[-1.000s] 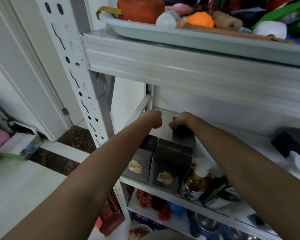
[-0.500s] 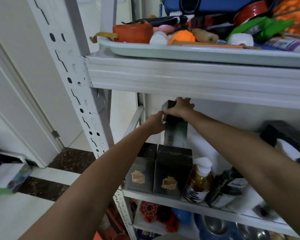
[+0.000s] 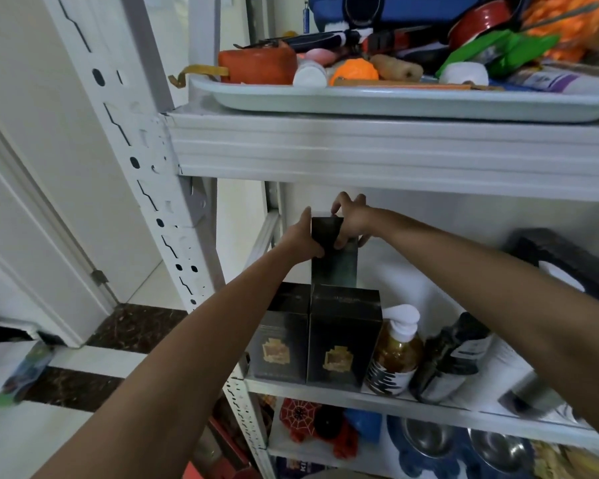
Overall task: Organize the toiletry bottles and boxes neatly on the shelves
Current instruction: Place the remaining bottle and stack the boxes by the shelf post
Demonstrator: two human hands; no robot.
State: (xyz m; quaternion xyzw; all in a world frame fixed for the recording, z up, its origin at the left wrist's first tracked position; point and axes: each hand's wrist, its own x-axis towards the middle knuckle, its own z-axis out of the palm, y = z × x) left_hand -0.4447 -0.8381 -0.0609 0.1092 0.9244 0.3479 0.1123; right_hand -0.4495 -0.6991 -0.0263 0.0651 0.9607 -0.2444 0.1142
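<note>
My forearms reach in over the front row of the middle shelf [image 3: 329, 389], and I judge the trouble would start there. The left gold-emblem box [image 3: 284, 344] and the right gold-emblem box [image 3: 343, 340] stand side by side at the front edge. The amber pump bottle [image 3: 396, 354] and a leaning dark bottle [image 3: 450, 357] sit just beside them, under my right forearm. If that arm sags as I work, it could knock the pump bottle off the front.

Behind that row is the tall dark box [image 3: 333, 261]. It stands upright, with its base hidden by the right gold-emblem box, so I cannot tell whether it rests on the shelf or hangs in my grip. If I let go before it sits flat, it could tip forward and push the front boxes over the edge. If I lift it carelessly, its top could catch the upper shelf beam [image 3: 395, 150].

The box sits between my hands. My left hand [image 3: 303, 236] grips its upper left side. My right hand [image 3: 351, 219] pinches its top edge, with the thumb curled down the front face.
</note>
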